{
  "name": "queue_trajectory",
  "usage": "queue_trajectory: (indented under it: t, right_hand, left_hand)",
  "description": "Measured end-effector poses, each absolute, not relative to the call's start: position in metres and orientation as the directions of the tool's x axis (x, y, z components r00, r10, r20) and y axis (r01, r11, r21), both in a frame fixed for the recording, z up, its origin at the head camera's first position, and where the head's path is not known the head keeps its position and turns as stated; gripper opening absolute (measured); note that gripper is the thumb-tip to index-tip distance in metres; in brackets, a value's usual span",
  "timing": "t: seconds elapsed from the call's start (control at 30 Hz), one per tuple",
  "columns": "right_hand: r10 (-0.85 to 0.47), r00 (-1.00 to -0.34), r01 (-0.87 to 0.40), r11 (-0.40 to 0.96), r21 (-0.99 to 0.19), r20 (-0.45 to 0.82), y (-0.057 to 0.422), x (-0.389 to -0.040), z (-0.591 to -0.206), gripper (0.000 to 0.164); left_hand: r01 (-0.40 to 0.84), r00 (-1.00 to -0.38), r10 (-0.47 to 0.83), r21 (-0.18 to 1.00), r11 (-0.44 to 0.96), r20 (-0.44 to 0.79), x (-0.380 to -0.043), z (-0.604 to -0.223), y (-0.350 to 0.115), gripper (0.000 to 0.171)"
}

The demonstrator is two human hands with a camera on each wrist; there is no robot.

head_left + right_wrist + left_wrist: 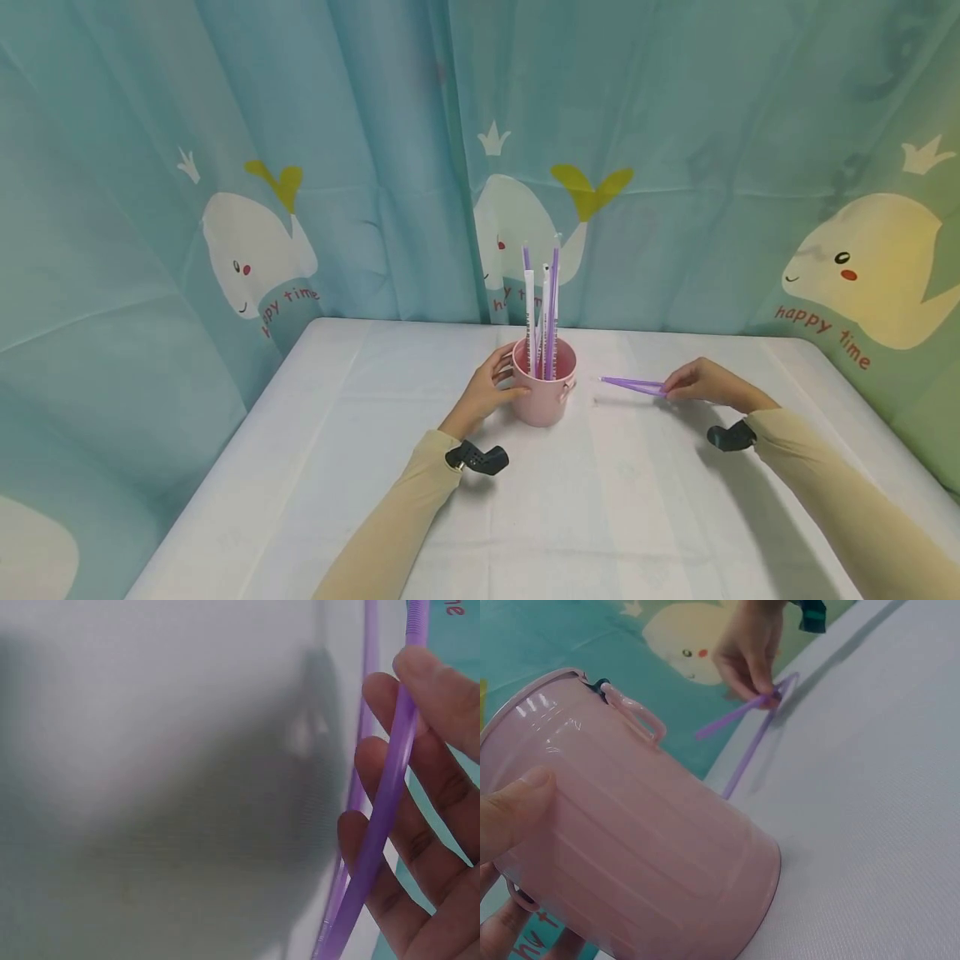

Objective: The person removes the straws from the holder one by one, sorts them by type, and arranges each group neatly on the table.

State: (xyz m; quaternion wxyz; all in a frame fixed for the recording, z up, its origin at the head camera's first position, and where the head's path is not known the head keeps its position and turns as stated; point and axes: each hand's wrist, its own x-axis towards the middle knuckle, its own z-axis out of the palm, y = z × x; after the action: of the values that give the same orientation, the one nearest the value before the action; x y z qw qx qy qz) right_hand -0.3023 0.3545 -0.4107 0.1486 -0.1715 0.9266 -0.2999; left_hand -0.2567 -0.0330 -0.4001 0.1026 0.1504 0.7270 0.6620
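A small pink metal bucket (539, 403) stands upright on the table, holding several purple straws (553, 308) and slim white sticks with dark print (530, 321). My left hand (489, 389) grips its left side, the thumb across the front and the fingers round the back. In the left wrist view the thumb (514, 814) presses the ribbed wall of the bucket. To the right of the bucket, my right hand (701, 383) pinches purple bendy straw (633, 384) between thumb and fingers. It shows as two lengths that meet toward the bucket; I cannot tell if they are one folded straw.
A white cloth covers the table (375, 417). A blue-green curtain (390, 167) with whale prints hangs along its back and sides. Dark wrist devices (476, 458) sit on both sleeves. The bucket has a small side handle (634, 712).
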Motion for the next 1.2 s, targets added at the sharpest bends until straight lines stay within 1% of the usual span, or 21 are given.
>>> queue_trajectory:
  t: [0.23, 0.43, 0.7, 0.83, 0.97, 1.07, 1.2]
  right_hand:
    - [-0.391, -0.910, -0.256, 0.791, -0.556, -0.137, 0.352, -0.297, -0.420, 0.017]
    - [-0.369, -0.922, -0.243, 0.785, -0.570, -0.115, 0.352, -0.293, -0.427, 0.016]
    - [-0.398, -0.917, -0.305, 0.756, -0.580, -0.037, 0.354, -0.294, -0.438, 0.015]
    - [-0.402, -0.915, -0.319, 0.760, -0.567, -0.023, 0.354, -0.295, -0.439, 0.014]
    - [-0.385, -0.922, -0.304, 0.784, -0.541, -0.040, 0.354, -0.295, -0.438, 0.014]
    - [-0.369, -0.928, -0.285, 0.795, -0.536, -0.053, 0.355, -0.295, -0.435, 0.015]
    - [-0.377, -0.926, -0.305, 0.777, -0.551, -0.019, 0.362, -0.294, -0.429, 0.020]
  left_hand:
    - [0.072, -0.935, 0.352, 0.994, 0.077, 0.041, -0.255, -0.400, -0.033, 0.075]
    - [0.083, -0.935, 0.352, 0.993, 0.082, 0.049, -0.255, -0.400, -0.033, 0.075]
    - [0.073, -0.937, 0.347, 0.992, 0.102, 0.033, -0.256, -0.400, -0.033, 0.075]
    - [0.079, -0.936, 0.351, 0.992, 0.095, 0.041, -0.256, -0.400, -0.033, 0.076]
    - [0.075, -0.933, 0.357, 0.993, 0.086, 0.040, -0.256, -0.400, -0.034, 0.076]
    - [0.069, -0.933, 0.359, 0.994, 0.079, 0.036, -0.257, -0.401, -0.034, 0.076]
    - [0.071, -0.934, 0.356, 0.994, 0.080, 0.038, -0.256, -0.401, -0.033, 0.076]
